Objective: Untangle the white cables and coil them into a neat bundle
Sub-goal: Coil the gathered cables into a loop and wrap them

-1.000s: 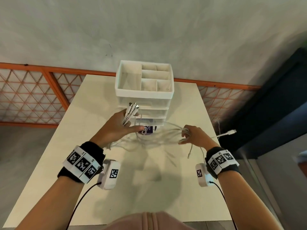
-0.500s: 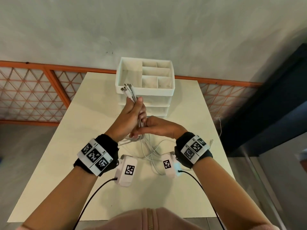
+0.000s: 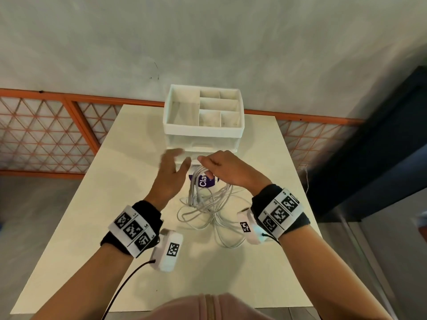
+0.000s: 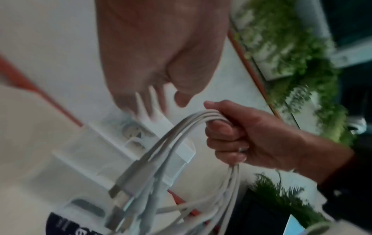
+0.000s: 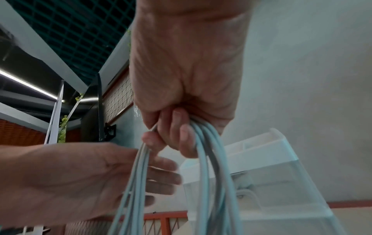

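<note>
Your right hand (image 3: 227,170) fists the white cables (image 3: 208,204) mid-length so plugs hang together | your left hand (image 3: 169,175), fingers spread, holds nothing, free for coiling.

White cables (image 3: 209,204): several thin, round-sheathed leads gathered side by side into one bunch, raised above the table and bent over in a tight arch at the top. From that bend one short limb hung down, ending in a cluster of plugs (image 4: 128,189) with metal tips, held roughly level with one another. The longer limb dropped to the tabletop, where the slack lay in loose, overlapping loops (image 3: 221,229), not yet wound into a coil. Seen from the right wrist, the strands (image 5: 209,167) ran parallel and uncrossed near the bend.
</note>
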Action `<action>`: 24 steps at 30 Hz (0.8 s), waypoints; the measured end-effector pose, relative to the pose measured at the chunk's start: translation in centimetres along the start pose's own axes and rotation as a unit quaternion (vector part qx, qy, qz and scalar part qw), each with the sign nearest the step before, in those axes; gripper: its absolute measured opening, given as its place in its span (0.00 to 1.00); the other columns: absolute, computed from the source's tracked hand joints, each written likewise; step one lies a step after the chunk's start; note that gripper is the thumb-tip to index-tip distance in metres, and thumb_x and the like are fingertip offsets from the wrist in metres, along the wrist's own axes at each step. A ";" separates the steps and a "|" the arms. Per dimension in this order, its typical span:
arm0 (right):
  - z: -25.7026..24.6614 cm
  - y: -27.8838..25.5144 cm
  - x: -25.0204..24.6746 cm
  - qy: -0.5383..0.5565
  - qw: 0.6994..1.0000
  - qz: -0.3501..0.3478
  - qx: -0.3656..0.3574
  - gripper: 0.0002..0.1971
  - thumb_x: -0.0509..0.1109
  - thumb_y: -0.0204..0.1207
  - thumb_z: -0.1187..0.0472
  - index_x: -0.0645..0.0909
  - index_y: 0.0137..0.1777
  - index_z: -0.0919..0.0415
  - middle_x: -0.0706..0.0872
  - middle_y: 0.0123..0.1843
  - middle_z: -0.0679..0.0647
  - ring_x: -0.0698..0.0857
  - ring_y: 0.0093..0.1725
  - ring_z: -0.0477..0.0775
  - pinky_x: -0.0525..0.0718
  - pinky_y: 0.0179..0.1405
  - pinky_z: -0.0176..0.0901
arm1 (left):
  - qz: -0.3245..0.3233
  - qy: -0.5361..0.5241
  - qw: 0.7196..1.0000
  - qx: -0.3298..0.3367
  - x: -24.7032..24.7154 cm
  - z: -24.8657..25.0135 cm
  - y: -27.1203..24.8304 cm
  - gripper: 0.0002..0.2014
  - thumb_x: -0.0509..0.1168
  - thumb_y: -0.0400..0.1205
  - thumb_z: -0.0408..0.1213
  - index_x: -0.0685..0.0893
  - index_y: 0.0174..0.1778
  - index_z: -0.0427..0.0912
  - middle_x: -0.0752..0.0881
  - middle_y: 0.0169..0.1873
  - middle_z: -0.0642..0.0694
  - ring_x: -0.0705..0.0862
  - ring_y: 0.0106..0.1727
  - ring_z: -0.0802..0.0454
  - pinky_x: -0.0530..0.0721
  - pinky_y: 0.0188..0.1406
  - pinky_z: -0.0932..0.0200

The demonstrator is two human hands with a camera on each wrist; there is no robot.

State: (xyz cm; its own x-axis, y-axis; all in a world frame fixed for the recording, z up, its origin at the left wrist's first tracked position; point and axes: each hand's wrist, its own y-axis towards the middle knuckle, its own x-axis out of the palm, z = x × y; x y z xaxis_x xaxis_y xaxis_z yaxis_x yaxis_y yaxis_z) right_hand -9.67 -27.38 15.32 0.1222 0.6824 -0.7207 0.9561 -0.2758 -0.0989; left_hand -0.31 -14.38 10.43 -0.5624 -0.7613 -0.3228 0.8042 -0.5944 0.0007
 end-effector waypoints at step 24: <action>0.8 1.2 3.5 0.396 0.912 0.081 0.076 0.15 0.45 0.87 0.52 0.64 0.40 0.56 0.62 0.18 0.42 0.60 0.19 0.44 0.62 0.23 0.39 | -0.160 -0.145 0.976 0.030 1.4 2.4 -1.9 0.10 0.48 0.89 0.37 0.71 0.46 0.38 0.80 0.18 0.63 0.78 0.21 0.67 0.75 0.25 0.75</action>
State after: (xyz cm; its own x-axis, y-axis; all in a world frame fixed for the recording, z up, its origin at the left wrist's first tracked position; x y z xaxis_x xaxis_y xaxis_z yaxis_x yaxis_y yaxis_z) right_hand -8.29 -25.89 12.13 0.4700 0.8824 -0.0190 0.8678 -0.4659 -0.1729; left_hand -3.13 -14.94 12.21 -0.8202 -0.5710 -0.0341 0.5713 -0.8208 0.0031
